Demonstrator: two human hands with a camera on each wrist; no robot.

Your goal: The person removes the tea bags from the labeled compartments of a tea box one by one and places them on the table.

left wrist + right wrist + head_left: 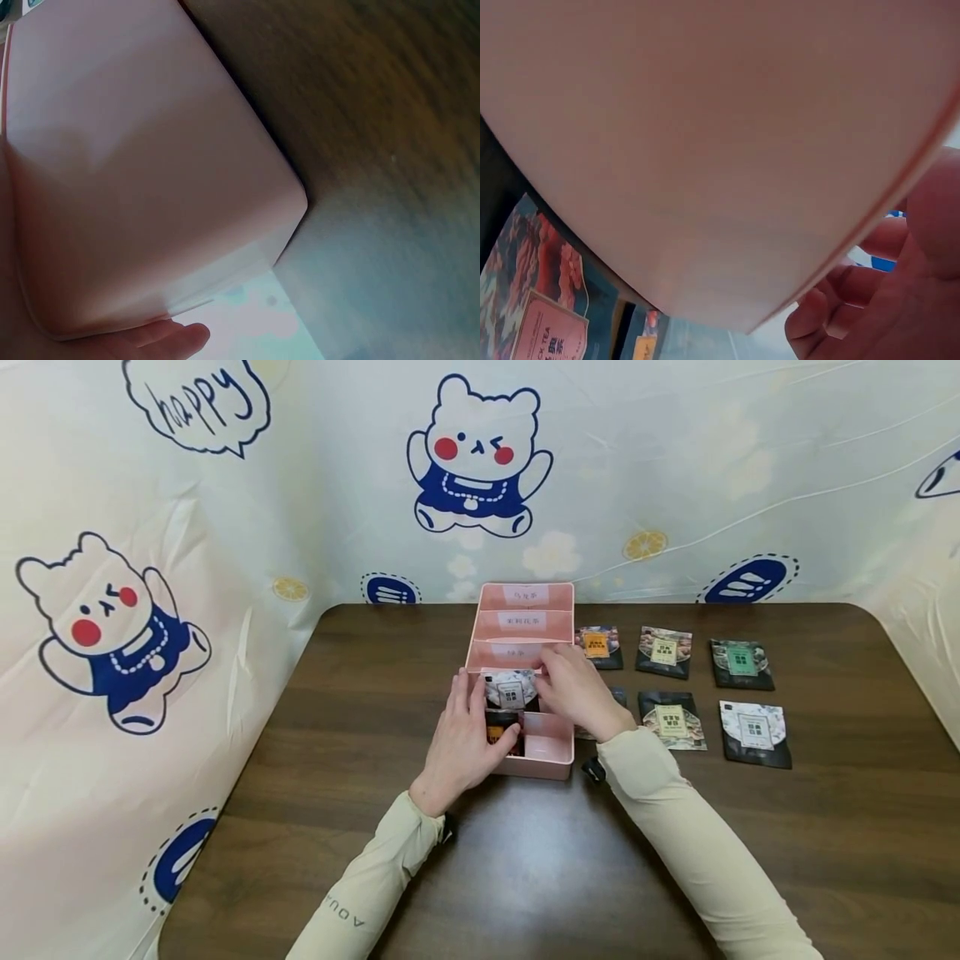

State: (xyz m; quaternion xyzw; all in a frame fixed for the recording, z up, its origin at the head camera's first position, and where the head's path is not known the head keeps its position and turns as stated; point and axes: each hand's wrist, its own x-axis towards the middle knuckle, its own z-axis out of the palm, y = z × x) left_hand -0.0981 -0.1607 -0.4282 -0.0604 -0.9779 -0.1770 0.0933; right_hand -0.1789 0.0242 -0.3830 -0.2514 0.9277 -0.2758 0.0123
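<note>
Sleeves, pale, two: left sleeve [375, 877] and right sleeve [697, 835], both extending from the near side of the pink box [551, 770] toward its flanks.

Pink box, one: divided crosswise, standing on a brown wood-grain table [510, 877]; printed white labels [522, 622] in its three rear compartments.

Left hand [461, 731], one: laid along the box's left side, fingers extended and touching it, thumb reaching over the front compartment.

Right hand [581, 689], one: at the box's right rim, fingers bent over it, tips at the right edge of the white-and-black packet [512, 692]. Whether they pinch it, cannot tell; the box wall blocks the right wrist view.

White-and-black packet, one: inside the box, directly behind the front compartment.

Dark packet with orange label [495, 727], one: left part of the box's front compartment, partly covered by the left thumb.

Loose packets, right of the box, two rows. Back row, outward from the box: orange-label packet [597, 646], cream-label packet [664, 652], green-label packet [742, 662]. Front row, same order: pink-label packet [551, 330], just beside the box; yellow-label packet [672, 721]; white-label packet [754, 732].

Backdrop [600, 435], cloth, bear-printed: behind and left of the box.
</note>
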